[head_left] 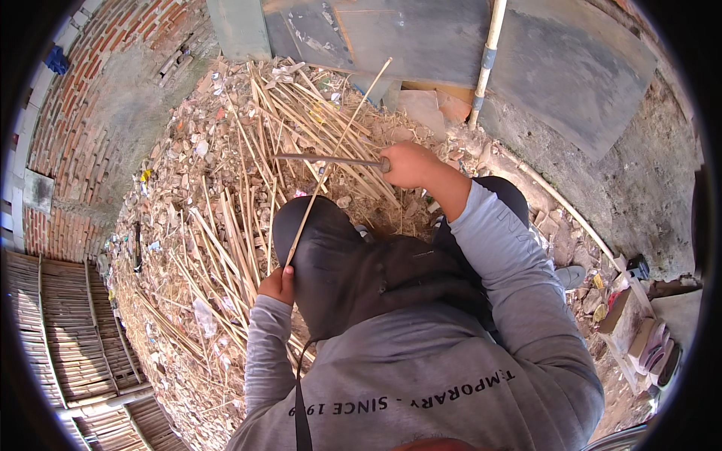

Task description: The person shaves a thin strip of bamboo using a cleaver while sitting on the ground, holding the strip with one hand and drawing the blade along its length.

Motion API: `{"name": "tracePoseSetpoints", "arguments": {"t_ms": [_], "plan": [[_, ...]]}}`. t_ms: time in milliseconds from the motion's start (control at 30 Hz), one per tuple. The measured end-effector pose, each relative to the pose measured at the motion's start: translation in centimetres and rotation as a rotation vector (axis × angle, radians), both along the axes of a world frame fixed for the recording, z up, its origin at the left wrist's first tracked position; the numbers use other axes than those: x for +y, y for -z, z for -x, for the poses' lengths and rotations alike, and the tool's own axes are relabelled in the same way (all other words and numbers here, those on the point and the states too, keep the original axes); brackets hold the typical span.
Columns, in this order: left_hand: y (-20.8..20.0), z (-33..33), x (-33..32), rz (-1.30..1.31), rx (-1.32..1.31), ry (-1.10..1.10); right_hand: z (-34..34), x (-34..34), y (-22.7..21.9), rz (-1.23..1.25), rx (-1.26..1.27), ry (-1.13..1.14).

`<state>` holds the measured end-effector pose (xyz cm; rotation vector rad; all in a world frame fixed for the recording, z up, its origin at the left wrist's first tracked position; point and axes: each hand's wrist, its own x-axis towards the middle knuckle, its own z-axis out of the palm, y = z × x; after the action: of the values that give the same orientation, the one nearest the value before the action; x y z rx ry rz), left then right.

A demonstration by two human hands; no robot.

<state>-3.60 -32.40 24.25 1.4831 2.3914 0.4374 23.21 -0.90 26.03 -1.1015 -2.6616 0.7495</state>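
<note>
My left hand (277, 286) is closed around the lower end of a long, thin bamboo strip (309, 213), beside my left thigh. The strip slants up and away to the right over the ground. My right hand (410, 164) grips the handle of a long, narrow knife (342, 159) ahead of my knees, its blade pointing left. Blade and strip cross in the view; whether they touch I cannot tell. Beyond them lies a heap of split bamboo strips (293, 101). More bamboo strips (229, 248) are spread to the left of my left leg.
Rubble, shavings and scraps of litter cover the ground (162, 225). A brick wall (83, 113) rises at the left, with a bamboo slat panel (68, 323) below it. Grey boards (421, 37) and a pole (487, 64) stand ahead. Sandals (653, 349) lie at the right.
</note>
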Motion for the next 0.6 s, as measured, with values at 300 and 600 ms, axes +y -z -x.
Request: {"name": "tracePoseSetpoints", "arguments": {"t_ms": [300, 600], "plan": [[0.0, -0.3, 0.3, -0.039, -0.026, -0.015, -0.5, 2.5, 1.5, -0.015, 0.093, 0.085], [-0.5, -0.2, 0.1, 0.018, -0.024, -0.005, 0.1, -0.4, -0.2, 0.045, -0.052, -0.04]]}}
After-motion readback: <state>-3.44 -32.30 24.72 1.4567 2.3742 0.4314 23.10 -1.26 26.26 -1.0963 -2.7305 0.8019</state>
